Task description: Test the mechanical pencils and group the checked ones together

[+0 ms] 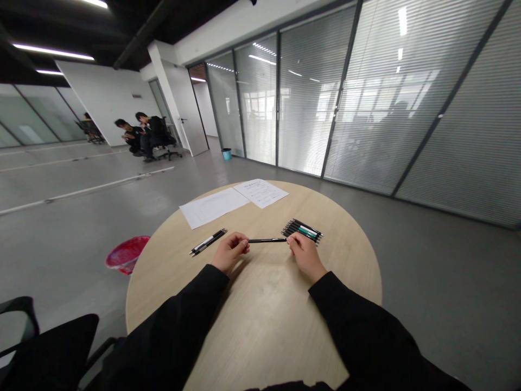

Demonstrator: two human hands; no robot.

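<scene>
My L hand (230, 252) & R hand (306, 255) both pinch a blk pen (266, 240), one at ea. end, held low over the round bench (268, 309). Bunch of pens (302, 231) just past R hand, more pens (208, 241) by L hand, papers (234, 198) further back.

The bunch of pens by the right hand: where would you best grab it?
Pinch the bunch of pens across its middle, coming from above and the near side. The pens lie flat and close together there, while their ends fan out. The right hand is closest, once it lets go of the black pen.
</scene>
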